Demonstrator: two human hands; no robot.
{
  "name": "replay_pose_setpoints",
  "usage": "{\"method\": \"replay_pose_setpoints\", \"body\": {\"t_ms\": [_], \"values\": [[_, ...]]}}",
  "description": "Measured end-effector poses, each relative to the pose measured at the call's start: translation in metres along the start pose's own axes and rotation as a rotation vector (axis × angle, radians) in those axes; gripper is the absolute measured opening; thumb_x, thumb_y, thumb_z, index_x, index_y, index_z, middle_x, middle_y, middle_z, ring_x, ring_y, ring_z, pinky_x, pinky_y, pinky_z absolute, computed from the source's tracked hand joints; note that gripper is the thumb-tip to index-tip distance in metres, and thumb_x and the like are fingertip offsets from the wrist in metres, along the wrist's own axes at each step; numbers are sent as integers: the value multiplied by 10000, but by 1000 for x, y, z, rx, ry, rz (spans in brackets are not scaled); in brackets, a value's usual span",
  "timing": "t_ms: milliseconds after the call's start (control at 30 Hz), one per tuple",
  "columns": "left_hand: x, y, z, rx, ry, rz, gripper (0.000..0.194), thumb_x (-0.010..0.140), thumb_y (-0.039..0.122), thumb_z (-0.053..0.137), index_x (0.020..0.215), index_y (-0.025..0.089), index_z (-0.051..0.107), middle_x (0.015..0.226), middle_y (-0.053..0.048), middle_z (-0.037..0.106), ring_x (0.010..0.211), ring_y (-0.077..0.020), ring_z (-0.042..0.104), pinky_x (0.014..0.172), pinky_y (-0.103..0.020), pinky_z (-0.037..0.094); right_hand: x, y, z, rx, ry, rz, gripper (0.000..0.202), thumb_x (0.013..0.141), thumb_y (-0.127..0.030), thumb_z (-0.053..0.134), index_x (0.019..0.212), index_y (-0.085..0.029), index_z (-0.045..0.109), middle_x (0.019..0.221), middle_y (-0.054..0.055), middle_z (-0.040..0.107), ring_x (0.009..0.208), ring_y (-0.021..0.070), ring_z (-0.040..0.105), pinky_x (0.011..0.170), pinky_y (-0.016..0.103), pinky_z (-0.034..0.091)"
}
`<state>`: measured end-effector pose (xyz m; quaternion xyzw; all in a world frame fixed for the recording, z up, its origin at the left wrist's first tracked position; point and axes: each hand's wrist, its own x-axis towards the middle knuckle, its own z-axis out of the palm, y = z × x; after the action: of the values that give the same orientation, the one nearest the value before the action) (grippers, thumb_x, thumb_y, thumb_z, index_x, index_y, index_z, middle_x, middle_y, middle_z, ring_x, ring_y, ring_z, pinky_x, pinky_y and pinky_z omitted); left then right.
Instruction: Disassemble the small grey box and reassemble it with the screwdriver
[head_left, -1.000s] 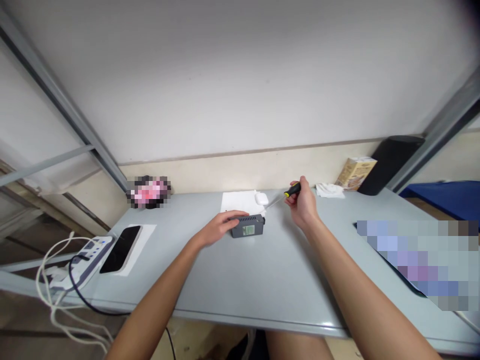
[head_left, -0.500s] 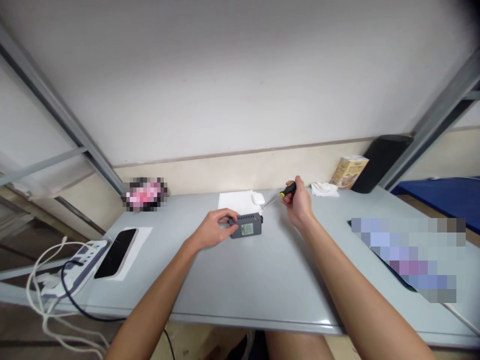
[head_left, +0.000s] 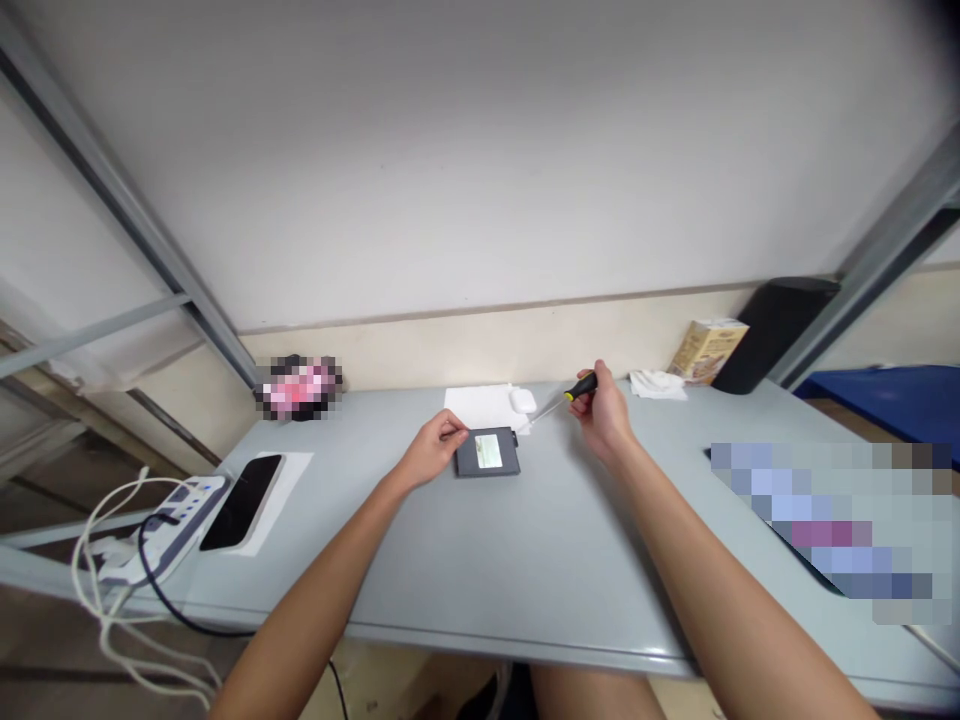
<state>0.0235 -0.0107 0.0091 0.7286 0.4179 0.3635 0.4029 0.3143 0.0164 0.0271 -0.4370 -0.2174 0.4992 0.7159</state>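
Grey box (head_left: 468, 466) on the counter (head_left: 450, 560), just in front of the white paper (head_left: 476, 404), label upward, far left corner apparently pinched between thumb and fingertips of the left hand (head_left: 429, 450). Right hand (head_left: 606, 416) curled round the handle of a screwdriver (head_left: 582, 387), shaft slanting down toward the paper's near right corner. Best to support the casing along two opposite edges, a corner pinch probably being weak against twisting, and to angle the metal tip away from both label and fingers.
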Motion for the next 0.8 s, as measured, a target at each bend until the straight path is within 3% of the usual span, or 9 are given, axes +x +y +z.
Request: {"method": "replay_pose_setpoints", "body": {"t_ms": [133,267,467,533,667,800], "values": [[-1,2,5,67,-15,24,241,998,423,582,941,189,558,846,-20,678,841,-181,639,857,-330,495,3,1,-2,16,4,11,424,871,-610,694,810,-207,575,484,-120,310,397,48,295,371,175,260],[-1,0,7,104,-44,24,219,978,401,590,950,184,601,930,-47,707,894,-195,645,865,-337,492,5,1,-3,15,-7,10,444,861,-635,698,811,-212,573,491,-120,304,393,50,294,371,180,262],[-3,9,-2,153,-115,16,239,958,423,625,1024,195,651,1005,-52,698,918,-195,630,904,-349,511,5,0,-3,18,8,27,422,885,-611,681,803,-212,574,490,-113,311,386,50,304,371,185,261],[-7,16,-8,207,-202,-26,354,897,461,720,1141,212,658,1143,-71,686,1027,-222,624,976,-373,507,4,-1,-3,24,13,28,409,893,-596,677,803,-209,579,495,-111,315,388,50,306,371,186,261],[-13,29,-18,257,-373,-54,902,672,449,924,1467,278,534,1419,-100,564,1251,-290,574,1088,-416,485,3,-2,-3,30,18,32,382,909,-564,664,806,-205,586,497,-110,315,392,51,308,374,184,260],[-15,35,-17,287,-354,-16,812,720,371,875,1462,283,557,1378,-101,574,1220,-281,596,1095,-430,485,3,-2,-2,31,10,23,391,902,-570,669,793,-205,582,493,-112,310,394,51,296,377,185,257]]}}
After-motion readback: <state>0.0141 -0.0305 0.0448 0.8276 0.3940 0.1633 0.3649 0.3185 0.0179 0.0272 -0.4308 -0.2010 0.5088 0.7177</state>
